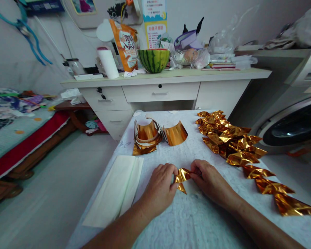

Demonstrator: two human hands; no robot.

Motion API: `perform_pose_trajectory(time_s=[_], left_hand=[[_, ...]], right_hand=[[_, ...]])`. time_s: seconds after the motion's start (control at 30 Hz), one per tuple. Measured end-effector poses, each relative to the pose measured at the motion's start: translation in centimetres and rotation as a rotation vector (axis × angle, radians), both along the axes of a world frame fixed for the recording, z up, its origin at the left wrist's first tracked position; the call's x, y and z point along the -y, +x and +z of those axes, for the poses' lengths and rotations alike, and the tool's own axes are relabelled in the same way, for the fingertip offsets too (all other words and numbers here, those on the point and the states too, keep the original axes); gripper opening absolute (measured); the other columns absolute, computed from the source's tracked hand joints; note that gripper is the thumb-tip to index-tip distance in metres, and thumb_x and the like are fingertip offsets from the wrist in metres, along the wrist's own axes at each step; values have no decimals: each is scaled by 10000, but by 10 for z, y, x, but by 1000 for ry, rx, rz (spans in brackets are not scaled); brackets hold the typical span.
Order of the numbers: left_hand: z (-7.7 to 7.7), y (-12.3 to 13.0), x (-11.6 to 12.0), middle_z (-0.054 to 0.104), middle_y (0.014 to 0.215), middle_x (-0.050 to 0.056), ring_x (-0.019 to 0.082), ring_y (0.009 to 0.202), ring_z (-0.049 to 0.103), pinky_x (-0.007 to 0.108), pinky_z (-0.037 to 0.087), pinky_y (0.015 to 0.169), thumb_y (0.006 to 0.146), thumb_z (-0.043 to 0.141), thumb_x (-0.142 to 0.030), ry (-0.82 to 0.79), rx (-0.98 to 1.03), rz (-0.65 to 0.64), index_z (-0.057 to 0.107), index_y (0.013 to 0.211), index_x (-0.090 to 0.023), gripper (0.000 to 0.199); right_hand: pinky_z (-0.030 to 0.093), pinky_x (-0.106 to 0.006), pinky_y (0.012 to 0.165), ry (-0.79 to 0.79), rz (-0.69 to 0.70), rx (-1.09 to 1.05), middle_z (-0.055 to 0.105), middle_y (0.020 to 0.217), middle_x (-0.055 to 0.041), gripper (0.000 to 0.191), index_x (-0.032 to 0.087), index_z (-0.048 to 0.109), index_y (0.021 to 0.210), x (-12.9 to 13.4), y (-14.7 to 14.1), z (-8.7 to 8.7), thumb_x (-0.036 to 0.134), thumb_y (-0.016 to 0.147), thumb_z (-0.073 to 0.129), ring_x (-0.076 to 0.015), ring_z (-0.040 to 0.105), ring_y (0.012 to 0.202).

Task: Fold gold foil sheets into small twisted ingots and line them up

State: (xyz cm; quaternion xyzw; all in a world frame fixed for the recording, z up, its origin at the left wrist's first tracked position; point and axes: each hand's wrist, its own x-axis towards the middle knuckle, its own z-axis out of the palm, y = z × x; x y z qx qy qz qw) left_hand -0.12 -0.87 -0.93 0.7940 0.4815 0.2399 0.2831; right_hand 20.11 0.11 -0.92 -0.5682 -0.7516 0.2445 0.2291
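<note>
A small piece of gold foil paper (182,175) is stretched between my two hands, just above the cloth-covered table. My left hand (162,185) pinches its left end, and a pointed corner hangs down beside the thumb. At the other end, my right hand (207,178) grips the foil with fingers closed. Beyond my hands stand curled gold foil sheets (147,135) in a loose stack, with a single curved foil sheet (175,134) to their right. A heap of folded gold foil pieces (230,141) trails down the table's right side.
Folded off-white paper (114,192) lies by the table's left edge. Behind the table (171,221) is a white desk (160,91) holding a watermelon half (153,60), an orange pouch (126,48) and plastic bags. A washing machine (287,93) stands right, a bed (28,138) left.
</note>
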Motion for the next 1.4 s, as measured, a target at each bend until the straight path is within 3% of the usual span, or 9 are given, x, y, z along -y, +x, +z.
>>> perform_pose_trajectory(time_s=[0.17, 0.4, 0.67, 0.8, 1.03, 1.27, 1.4], left_hand=[[0, -1, -3, 606, 905, -15, 186, 903, 540, 314, 386, 833, 765, 581, -66, -118, 106, 32, 501, 930, -228, 245], [4, -3, -9, 570, 810, -26, 136, 784, 565, 247, 426, 736, 813, 528, -96, -242, 418, 6, 546, 842, -195, 105], [6, -4, -15, 642, 926, 15, 168, 914, 600, 292, 451, 837, 836, 501, -58, -12, 287, 134, 644, 886, -191, 202], [4, -1, -17, 651, 992, 28, 203, 986, 573, 351, 437, 889, 853, 516, -61, 107, 103, 138, 646, 947, -205, 216], [-3, 3, -18, 643, 1056, 29, 232, 1010, 525, 406, 398, 906, 866, 574, -106, 153, -163, 73, 637, 1099, -223, 268], [-5, 2, -18, 597, 1153, 31, 228, 1073, 491, 409, 401, 950, 864, 574, -95, 194, -175, 38, 628, 1108, -238, 289], [-6, 3, -18, 641, 1076, 30, 205, 1017, 537, 378, 446, 923, 885, 514, -55, 198, -163, -79, 626, 1095, -222, 291]], right_hand=[[338, -264, 553, -53, -13, -205, 513, 658, 37, 87, 218, 498, 780, 0, 4, 2, 206, 865, 516, -140, 463, 601], [388, -254, 571, -110, -2, -454, 502, 715, 33, 80, 231, 452, 841, 0, 7, -5, 254, 873, 522, -137, 489, 644], [400, -234, 568, -166, 38, -542, 533, 751, 26, 107, 236, 446, 888, 1, 4, -8, 310, 909, 520, -133, 515, 664], [384, -233, 548, -150, 55, -468, 518, 697, 35, 80, 229, 501, 857, 3, 1, -8, 282, 917, 509, -133, 495, 626], [426, -306, 680, 76, 56, -48, 625, 774, -19, 132, 216, 631, 835, 5, -2, -2, 149, 876, 525, -188, 566, 764], [435, -348, 755, 123, 105, 47, 606, 878, -54, 187, 216, 678, 837, 2, -2, -2, 140, 891, 516, -211, 554, 853], [434, -351, 780, 113, 188, 37, 628, 908, -48, 283, 227, 670, 858, 2, 3, 3, 39, 864, 459, -206, 556, 872]])
